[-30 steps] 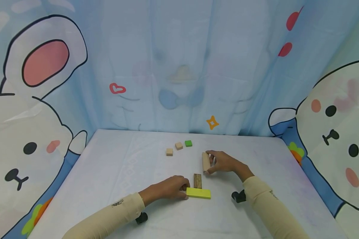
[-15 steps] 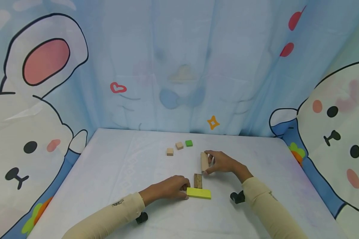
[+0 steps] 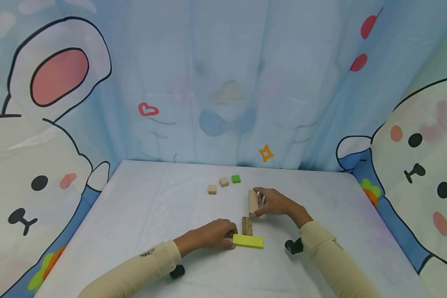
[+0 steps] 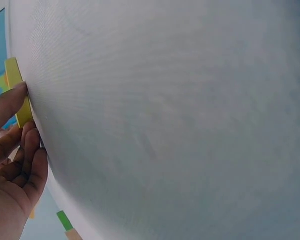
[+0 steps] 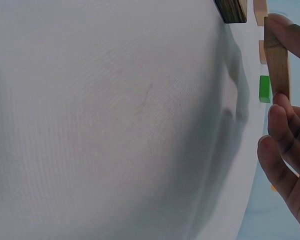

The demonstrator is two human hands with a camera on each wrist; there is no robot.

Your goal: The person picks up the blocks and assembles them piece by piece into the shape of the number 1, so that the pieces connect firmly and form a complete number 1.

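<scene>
My left hand (image 3: 214, 234) pinches the left end of a yellow block (image 3: 248, 241) between thumb and fingers; the left wrist view shows the thumb on one face of that yellow block (image 4: 26, 111). A dark brown, grained wooden block (image 3: 247, 226) lies behind it, end toward its back side, forming a T shape. My right hand (image 3: 277, 202) grips a pale wooden block (image 3: 253, 202) by its two ends, just beyond the brown block. In the right wrist view, the pale block (image 5: 277, 62) shows between thumb and fingertips, with shadows on the cloth beside it.
Two small pale wooden cubes (image 3: 212, 189) and a small green block (image 3: 236, 179) lie farther back on the white-covered table (image 3: 164, 215). A light blue printed curtain (image 3: 193, 82) hangs behind the table's far edge.
My right hand has shifted slightly left with the pale block, bringing it more in line with the brown block. My left hand and the yellow block have stayed put.
</scene>
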